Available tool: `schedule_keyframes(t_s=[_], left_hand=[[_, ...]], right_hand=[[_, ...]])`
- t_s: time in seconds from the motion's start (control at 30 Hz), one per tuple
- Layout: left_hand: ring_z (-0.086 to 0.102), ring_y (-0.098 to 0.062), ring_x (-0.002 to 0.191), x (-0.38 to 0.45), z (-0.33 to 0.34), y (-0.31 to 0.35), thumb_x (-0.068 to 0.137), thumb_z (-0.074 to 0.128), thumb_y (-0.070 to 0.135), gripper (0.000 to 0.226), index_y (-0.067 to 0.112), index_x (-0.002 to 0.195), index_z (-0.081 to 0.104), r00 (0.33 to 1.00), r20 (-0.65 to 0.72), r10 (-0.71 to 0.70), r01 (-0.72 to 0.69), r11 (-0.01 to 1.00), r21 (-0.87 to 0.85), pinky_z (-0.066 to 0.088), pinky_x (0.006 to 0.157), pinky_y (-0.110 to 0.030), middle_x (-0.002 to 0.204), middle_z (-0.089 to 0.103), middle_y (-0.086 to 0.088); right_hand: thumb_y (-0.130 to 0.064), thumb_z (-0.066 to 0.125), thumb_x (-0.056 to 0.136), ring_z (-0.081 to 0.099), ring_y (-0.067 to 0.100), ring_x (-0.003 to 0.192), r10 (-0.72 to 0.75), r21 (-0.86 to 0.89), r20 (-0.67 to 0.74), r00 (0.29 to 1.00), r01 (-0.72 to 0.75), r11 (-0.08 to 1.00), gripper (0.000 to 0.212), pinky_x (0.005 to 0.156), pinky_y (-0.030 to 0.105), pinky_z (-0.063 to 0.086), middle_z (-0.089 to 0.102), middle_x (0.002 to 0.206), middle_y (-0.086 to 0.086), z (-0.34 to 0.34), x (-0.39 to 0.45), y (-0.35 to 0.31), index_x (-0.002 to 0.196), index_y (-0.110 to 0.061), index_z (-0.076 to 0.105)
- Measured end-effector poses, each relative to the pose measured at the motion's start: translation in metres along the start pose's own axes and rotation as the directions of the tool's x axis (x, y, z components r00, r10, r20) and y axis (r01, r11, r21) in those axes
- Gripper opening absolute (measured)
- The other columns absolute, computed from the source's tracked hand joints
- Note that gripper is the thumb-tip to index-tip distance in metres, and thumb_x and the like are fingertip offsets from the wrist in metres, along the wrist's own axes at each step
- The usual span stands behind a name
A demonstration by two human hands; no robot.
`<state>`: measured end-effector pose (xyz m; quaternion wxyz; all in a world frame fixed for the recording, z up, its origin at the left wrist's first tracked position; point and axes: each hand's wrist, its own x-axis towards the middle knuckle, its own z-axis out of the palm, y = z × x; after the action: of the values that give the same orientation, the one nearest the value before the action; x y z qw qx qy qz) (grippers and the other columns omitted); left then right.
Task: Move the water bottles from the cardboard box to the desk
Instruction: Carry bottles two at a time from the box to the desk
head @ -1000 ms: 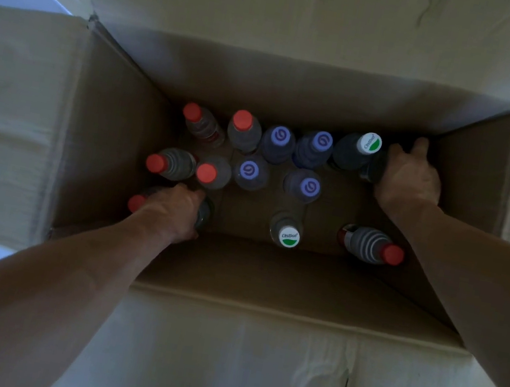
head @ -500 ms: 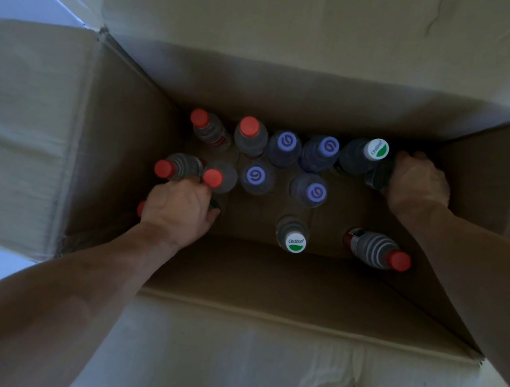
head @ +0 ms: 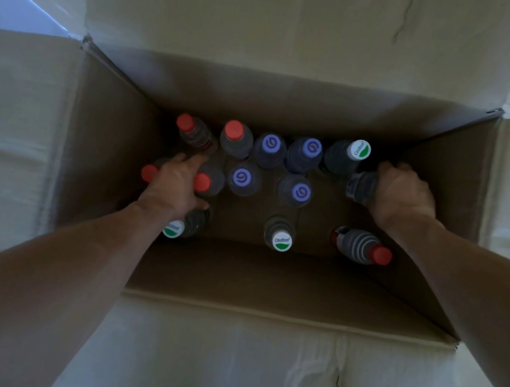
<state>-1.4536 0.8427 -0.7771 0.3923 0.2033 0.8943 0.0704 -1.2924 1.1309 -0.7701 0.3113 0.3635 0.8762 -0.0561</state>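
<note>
Inside cardboard box (head: 109,148): my right hand (head: 398,197) fingers wrap a ribbed bottle (head: 361,187); left hand (head: 173,186) grips a white-capped bottle (head: 186,224) below the palm.

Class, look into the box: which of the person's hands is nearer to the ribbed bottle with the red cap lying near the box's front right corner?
Right. The right hand grips another bottle just beyond the ribbed bottle; the left hand is across the cardboard box, among the red-capped bottles.
</note>
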Motion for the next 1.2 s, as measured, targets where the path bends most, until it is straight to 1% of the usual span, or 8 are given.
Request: schedule_keyframes(t_s=[0.33, 0.5, 0.67, 0.83, 0.93, 1.0, 1.1, 1.2], left_hand=[[0.053, -0.033, 0.129, 0.009, 0.016, -0.01, 0.075, 0.085, 0.007, 0.073, 0.006, 0.141, 0.055, 0.993, -0.106, 0.053, -0.066, 0.989, -0.13, 0.038, 0.112, -0.038, 0.138, 0.059, -0.018], [0.062, -0.033, 0.111, -0.016, -0.003, -0.009, 0.076, 0.084, 0.012, 0.049, 0.007, 0.12, 0.063, 0.979, -0.187, 0.087, -0.121, 0.976, -0.182, 0.046, 0.09, -0.032, 0.114, 0.068, -0.014], [0.056, -0.018, 0.084, -0.055, -0.039, 0.005, 0.072, 0.085, 0.023, 0.045, 0.027, 0.097, 0.048, 0.971, -0.222, 0.086, -0.147, 0.95, -0.275, 0.039, 0.074, -0.025, 0.077, 0.055, 0.018], [0.055, -0.014, 0.077, -0.092, -0.08, 0.028, 0.066, 0.085, 0.026, 0.045, 0.026, 0.089, 0.047, 0.955, -0.28, 0.1, -0.195, 0.921, -0.338, 0.037, 0.064, -0.026, 0.078, 0.059, 0.013], [0.056, 0.004, 0.07, -0.109, -0.102, 0.043, 0.065, 0.085, 0.02, 0.04, 0.019, 0.086, 0.051, 0.945, -0.304, 0.121, -0.246, 0.875, -0.417, 0.038, 0.058, -0.008, 0.078, 0.061, 0.009], [0.056, 0.009, 0.07, -0.118, -0.117, 0.052, 0.065, 0.085, 0.02, 0.038, 0.018, 0.088, 0.055, 0.94, -0.313, 0.139, -0.278, 0.842, -0.462, 0.04, 0.061, -0.006, 0.078, 0.063, 0.009], [0.059, 0.003, 0.074, -0.131, -0.143, 0.065, 0.065, 0.084, 0.014, 0.038, 0.013, 0.095, 0.06, 0.929, -0.322, 0.182, -0.331, 0.797, -0.504, 0.047, 0.071, -0.019, 0.084, 0.066, 0.007], [0.065, -0.01, 0.083, -0.142, -0.168, 0.076, 0.062, 0.081, 0.007, 0.043, 0.011, 0.1, 0.061, 0.937, -0.28, 0.21, -0.345, 0.678, -0.648, 0.052, 0.081, -0.033, 0.09, 0.069, 0.001]], right_hand=[[-0.02, 0.073, 0.088, 0.06, 0.035, 0.107, -0.069, 0.072, -0.034, 0.997, 0.072, 0.995, 0.042, 0.079, 0.038, 0.047, 0.053, 0.124, 0.014, -0.011, -0.029, 0.006, 0.125, -0.014, 0.054], [-0.025, 0.074, 0.087, 0.059, 0.034, 0.108, -0.086, 0.116, -0.045, 0.995, 0.091, 0.989, 0.044, 0.084, 0.039, 0.048, 0.055, 0.121, 0.012, -0.042, -0.056, 0.01, 0.125, -0.016, 0.056], [-0.029, 0.077, 0.084, 0.059, 0.031, 0.105, -0.123, 0.136, -0.05, 0.991, 0.129, 0.982, 0.048, 0.081, 0.036, 0.046, 0.056, 0.116, 0.008, -0.081, -0.088, 0.01, 0.126, -0.019, 0.056], [-0.03, 0.079, 0.081, 0.059, 0.03, 0.108, -0.175, 0.149, -0.084, 0.981, 0.186, 0.971, 0.048, 0.083, 0.034, 0.044, 0.059, 0.116, 0.007, -0.12, -0.115, 0.003, 0.123, -0.019, 0.06], [-0.033, 0.081, 0.078, 0.058, 0.029, 0.113, -0.205, 0.178, -0.102, 0.973, 0.22, 0.959, 0.054, 0.091, 0.034, 0.045, 0.061, 0.121, 0.007, -0.141, -0.128, -0.003, 0.126, -0.019, 0.059], [-0.033, 0.082, 0.077, 0.056, 0.027, 0.118, -0.205, 0.235, -0.114, 0.972, 0.227, 0.945, 0.062, 0.095, 0.034, 0.044, 0.061, 0.127, 0.006, -0.154, -0.136, -0.006, 0.132, -0.021, 0.057], [-0.035, 0.084, 0.075, 0.057, 0.026, 0.114, -0.214, 0.317, -0.131, 0.968, 0.245, 0.916, 0.066, 0.09, 0.033, 0.045, 0.062, 0.126, 0.004, -0.171, -0.147, -0.01, 0.134, -0.024, 0.056], [-0.038, 0.085, 0.072, 0.053, 0.018, 0.093, -0.232, 0.401, -0.172, 0.957, 0.283, 0.871, 0.05, 0.076, 0.028, 0.04, 0.062, 0.105, -0.001, -0.189, -0.156, -0.01, 0.115, -0.027, 0.062]])
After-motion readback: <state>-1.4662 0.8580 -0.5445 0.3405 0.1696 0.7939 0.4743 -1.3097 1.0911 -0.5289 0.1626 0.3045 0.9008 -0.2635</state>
